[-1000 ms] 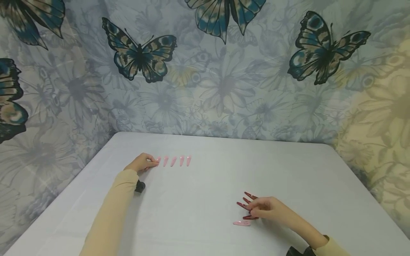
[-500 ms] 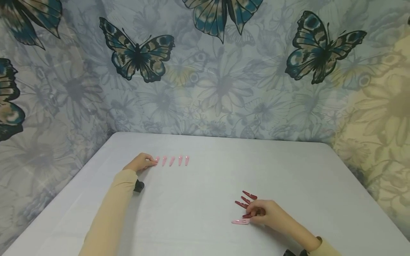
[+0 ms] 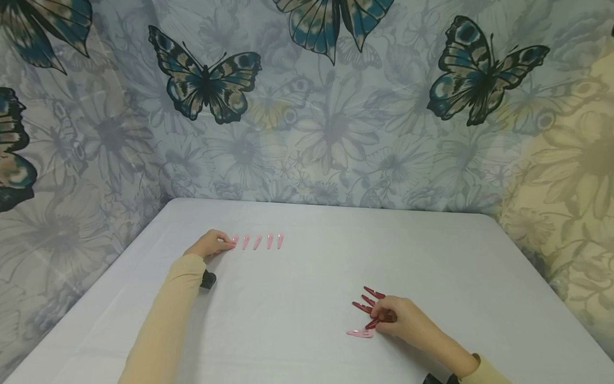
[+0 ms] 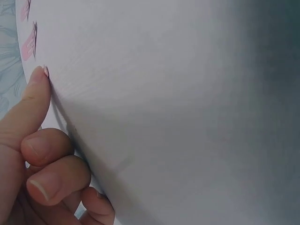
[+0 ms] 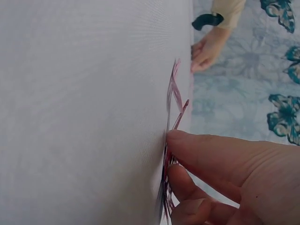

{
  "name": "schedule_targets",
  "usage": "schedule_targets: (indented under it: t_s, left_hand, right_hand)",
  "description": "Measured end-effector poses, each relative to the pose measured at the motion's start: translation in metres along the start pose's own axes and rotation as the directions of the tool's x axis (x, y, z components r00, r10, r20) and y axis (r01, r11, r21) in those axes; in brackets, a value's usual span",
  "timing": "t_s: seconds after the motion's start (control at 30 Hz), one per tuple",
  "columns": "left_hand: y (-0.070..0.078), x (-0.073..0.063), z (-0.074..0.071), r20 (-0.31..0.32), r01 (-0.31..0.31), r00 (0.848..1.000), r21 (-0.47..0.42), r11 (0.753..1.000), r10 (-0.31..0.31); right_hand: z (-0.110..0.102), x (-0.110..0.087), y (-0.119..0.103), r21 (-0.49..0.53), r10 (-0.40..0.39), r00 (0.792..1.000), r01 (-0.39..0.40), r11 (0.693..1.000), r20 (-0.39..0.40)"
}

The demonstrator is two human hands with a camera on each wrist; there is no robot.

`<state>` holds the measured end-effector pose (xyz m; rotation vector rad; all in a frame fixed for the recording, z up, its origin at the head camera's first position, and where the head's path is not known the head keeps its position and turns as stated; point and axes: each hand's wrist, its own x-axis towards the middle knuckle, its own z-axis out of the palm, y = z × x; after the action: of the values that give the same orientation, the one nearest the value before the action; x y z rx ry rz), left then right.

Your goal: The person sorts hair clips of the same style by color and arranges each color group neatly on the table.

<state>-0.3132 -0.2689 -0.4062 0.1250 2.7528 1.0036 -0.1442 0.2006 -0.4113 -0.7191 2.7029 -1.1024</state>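
Note:
Several pink snap hair clips (image 3: pixel 258 242) lie in a row at the far left of the table. My left hand (image 3: pixel 211 244) has its thumb and finger on the leftmost pink hair clip (image 3: pixel 235 239); a bit of that clip shows beside the thumb tip in the left wrist view. On the right, my right hand (image 3: pixel 397 319) pinches a dark red hair clip (image 5: pixel 183 111), whose narrow end points up off the table in the right wrist view. More dark red hair clips (image 3: pixel 373 293) lie just beyond these fingers, partly hidden. A lone pink hair clip (image 3: pixel 360 333) lies on the near side.
The white table (image 3: pixel 288 298) runs back to a wall hung with butterfly-print cloth (image 3: pixel 331 133). A black wrist camera (image 3: pixel 208 279) sits under the left wrist, and another (image 3: pixel 438 379) under the right.
My right hand has come down onto a dark red hair clip, gripped it and tilted it, its narrow end turned toward the lone pink clip. The left hand stays at the row.

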Motion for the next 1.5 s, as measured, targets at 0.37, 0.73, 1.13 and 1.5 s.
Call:
schedule_targets:
  t_s: [0.37, 0.73, 1.13, 1.5]
  left_hand:
    - [-0.002, 0.000, 0.000, 0.003, 0.018, 1.000, -0.005, 1.000, -0.018]
    - [0.003, -0.002, -0.001, 0.008, 0.061, 0.998, -0.009, 0.998, -0.061]
    - [0.003, -0.001, -0.001, 0.014, 0.060, 0.998, -0.010, 0.998, -0.060]
    - [-0.001, 0.003, -0.002, 0.016, 0.051, 0.999, -0.012, 0.999, -0.051]
  right_hand:
    - [0.001, 0.001, -0.004, -0.042, -0.045, 0.999, 0.045, 0.998, 0.003]
    - [0.001, 0.003, -0.004, -0.068, -0.038, 0.999, 0.039, 0.997, 0.025]
    - [0.006, 0.003, -0.015, 0.021, -0.026, 0.999, 0.025, 0.999, 0.038]
    - [0.013, 0.009, -0.020, -0.070, -0.062, 0.996, 0.067, 0.995, 0.063]
